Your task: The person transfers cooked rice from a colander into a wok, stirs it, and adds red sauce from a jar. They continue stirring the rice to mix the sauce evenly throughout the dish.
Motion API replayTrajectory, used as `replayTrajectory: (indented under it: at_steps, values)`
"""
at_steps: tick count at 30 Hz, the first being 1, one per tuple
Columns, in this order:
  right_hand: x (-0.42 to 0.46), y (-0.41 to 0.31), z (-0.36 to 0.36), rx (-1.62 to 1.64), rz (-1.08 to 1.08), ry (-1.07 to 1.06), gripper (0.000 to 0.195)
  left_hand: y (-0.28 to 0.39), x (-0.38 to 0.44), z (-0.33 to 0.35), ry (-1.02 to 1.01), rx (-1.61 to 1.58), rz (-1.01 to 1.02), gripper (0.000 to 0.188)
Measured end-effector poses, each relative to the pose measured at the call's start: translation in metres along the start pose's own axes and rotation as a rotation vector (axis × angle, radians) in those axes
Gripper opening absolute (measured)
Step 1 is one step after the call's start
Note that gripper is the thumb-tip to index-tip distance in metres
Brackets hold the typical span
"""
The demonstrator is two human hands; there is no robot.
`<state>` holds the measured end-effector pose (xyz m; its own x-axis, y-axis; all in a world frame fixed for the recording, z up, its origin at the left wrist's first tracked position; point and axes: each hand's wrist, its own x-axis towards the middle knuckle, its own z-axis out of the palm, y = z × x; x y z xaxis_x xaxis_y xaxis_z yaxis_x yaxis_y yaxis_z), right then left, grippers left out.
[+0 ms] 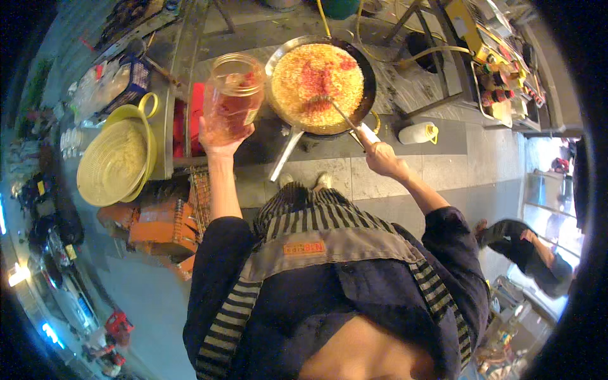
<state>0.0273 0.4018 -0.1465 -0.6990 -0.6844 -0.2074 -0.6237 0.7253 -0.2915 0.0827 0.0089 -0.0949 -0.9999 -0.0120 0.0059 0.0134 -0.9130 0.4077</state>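
A large metal pan [370, 90] holds a yellow, grainy food, perhaps rice [289, 71], with red patches over its middle. My left hand [225, 140] holds up a wide-mouthed clear jar [232, 99] at the pan's left; reddish contents show inside it. In my right hand [382, 154] is the handle of a metal utensil [343, 115]. Its head rests on the food at a dark red patch near the pan's lower middle; its exact shape is unclear. The pan's long metal handle [286, 156] points down towards me, between my hands.
Left stands a yellow plastic colander [95, 166] with pale grains. Orange crates [159, 225] lie below it. A white bottle with a yellow cap [415, 133] is right of the pan. Farther right are a tray of bottles [496, 90] and another person [527, 251]. A yellow hose [427, 51] runs behind.
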Motion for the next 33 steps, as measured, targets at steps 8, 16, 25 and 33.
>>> replayTrajectory:
  at_steps: [8,16,25,33]
  values:
    - [-0.033,0.007,-0.018,-0.109,0.052,-0.147,0.076,0.002,-0.004,0.003,0.044,0.025,-0.065,0.072]
    - [0.105,0.015,-0.016,-0.112,0.106,0.084,0.063,0.01,-0.017,0.003,0.133,0.072,-0.048,0.067]
    - [0.133,-0.02,0.035,0.042,-0.026,0.307,0.075,0.014,-0.016,0.0,0.141,0.039,-0.049,0.075]
    - [0.028,0.004,-0.024,-0.068,0.068,-0.053,0.073,0.007,-0.004,0.01,0.01,0.086,-0.045,0.072]
